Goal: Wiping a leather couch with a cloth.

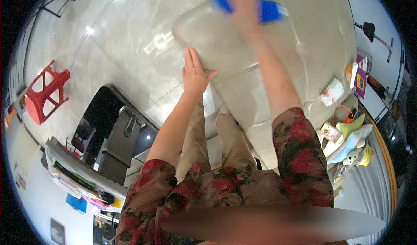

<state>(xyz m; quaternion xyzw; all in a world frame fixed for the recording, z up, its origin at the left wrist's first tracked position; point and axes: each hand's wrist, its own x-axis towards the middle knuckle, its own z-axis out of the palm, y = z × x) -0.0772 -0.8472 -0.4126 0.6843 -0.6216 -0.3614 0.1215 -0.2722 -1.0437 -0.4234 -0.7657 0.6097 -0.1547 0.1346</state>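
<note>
A blue cloth (pixel 269 11), blurred by motion, is under my right hand (pixel 243 10). My right arm reaches far forward over the beige leather-like sofa (pixel 228 39), and the fingers close on the cloth. At the sofa's near left edge lies my left hand (pixel 196 77), palm down. Its thumb is spread away from the fingers, and nothing is in it. The sofa surface looks smooth and shiny, with seams running across it. My legs stand beside its edge.
A red plastic stool (pixel 44 96) is at far left on the tiled floor (pixel 107 69). Nearer stands a black glossy-topped table (pixel 94 114). On the right are a tissue pack (pixel 332 91), cushions (pixel 348 140) and a plush dog (pixel 354 156).
</note>
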